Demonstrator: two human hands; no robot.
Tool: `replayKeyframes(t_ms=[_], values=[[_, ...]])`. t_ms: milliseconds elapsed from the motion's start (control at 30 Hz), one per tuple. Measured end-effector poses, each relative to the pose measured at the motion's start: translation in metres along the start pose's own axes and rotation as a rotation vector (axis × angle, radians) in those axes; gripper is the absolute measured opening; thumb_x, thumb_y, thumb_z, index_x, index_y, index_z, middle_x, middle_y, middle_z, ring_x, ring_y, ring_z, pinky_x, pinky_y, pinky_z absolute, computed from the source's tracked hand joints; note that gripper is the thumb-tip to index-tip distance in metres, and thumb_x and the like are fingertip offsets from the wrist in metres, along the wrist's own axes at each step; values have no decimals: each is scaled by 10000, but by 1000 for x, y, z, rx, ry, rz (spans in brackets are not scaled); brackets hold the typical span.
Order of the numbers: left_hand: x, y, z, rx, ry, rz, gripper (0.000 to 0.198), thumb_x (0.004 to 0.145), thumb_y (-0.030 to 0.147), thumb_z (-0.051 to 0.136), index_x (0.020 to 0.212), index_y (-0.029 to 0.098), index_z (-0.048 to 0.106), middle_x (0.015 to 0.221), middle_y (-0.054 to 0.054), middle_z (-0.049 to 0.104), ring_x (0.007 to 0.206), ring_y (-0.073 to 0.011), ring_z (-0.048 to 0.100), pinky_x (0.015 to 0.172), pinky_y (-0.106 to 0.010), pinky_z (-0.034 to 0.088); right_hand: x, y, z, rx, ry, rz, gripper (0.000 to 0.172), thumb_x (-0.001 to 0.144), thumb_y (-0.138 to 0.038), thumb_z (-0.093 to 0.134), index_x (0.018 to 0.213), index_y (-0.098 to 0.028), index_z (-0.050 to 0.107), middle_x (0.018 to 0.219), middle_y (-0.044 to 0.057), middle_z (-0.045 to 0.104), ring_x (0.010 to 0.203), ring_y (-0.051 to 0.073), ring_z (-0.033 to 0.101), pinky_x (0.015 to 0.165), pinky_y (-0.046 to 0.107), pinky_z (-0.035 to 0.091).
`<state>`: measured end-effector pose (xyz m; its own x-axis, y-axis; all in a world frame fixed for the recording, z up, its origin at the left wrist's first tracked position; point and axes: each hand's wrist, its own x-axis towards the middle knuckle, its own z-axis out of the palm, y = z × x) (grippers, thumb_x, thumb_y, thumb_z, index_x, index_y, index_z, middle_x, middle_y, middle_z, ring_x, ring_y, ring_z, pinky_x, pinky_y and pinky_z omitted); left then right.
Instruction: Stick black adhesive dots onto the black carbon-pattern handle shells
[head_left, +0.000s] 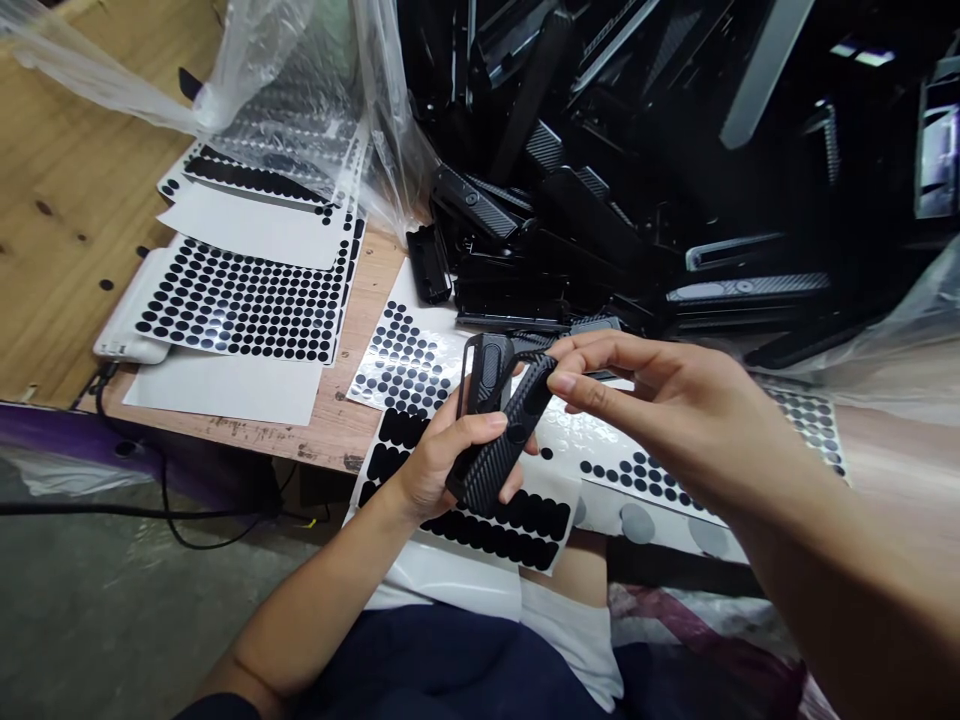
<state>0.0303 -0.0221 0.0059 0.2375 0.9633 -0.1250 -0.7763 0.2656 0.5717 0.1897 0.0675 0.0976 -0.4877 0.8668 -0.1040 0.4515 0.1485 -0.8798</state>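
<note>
My left hand is wrapped round a black plastic part with a carbon-fibre pattern, its thumb lying across the near side. The part is held tilted, its upper end toward my right hand. There my right thumb and index finger close on its top edge; whether a small piece is between them is hidden. Against the held part, on its left, is another black piece with a raised oval. Below my left hand lies a sheet of large black round stickers. Sheets of small black dots lie behind and to the right.
A large heap of black plastic parts fills the back right, partly inside clear plastic film. More dot sheets lie over a white device with a cable at left. The wooden table's front edge runs before my lap.
</note>
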Motion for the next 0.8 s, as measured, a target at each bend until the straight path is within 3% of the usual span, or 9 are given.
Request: replayKeyframes(t_ms=[467, 667, 800], values=[[-1, -2, -2, -1, 14, -9, 565, 852, 410, 741, 1304, 182, 489, 815, -31, 701, 448, -137, 616, 427, -227, 463, -5, 6, 4, -95, 83, -121, 207, 856, -441, 768, 810, -238, 764, 969, 40, 789, 921, 229, 741, 765, 319, 625], [-2, -3, -2, -2, 13, 1, 614, 849, 408, 744, 1355, 184, 478, 819, -26, 701, 446, -135, 616, 429, -227, 463, -10, 10, 10, -234, 186, -297, 61, 901, -306, 730, 899, -247, 744, 972, 33, 787, 908, 232, 752, 774, 350, 633], [-1, -3, -1, 3, 38, -4, 506, 826, 397, 752, 1206, 185, 494, 796, -26, 699, 450, -125, 597, 439, -228, 460, -13, 11, 11, -400, 208, -466, 37, 936, -263, 707, 913, -249, 732, 1018, 68, 761, 948, 266, 738, 807, 413, 632]])
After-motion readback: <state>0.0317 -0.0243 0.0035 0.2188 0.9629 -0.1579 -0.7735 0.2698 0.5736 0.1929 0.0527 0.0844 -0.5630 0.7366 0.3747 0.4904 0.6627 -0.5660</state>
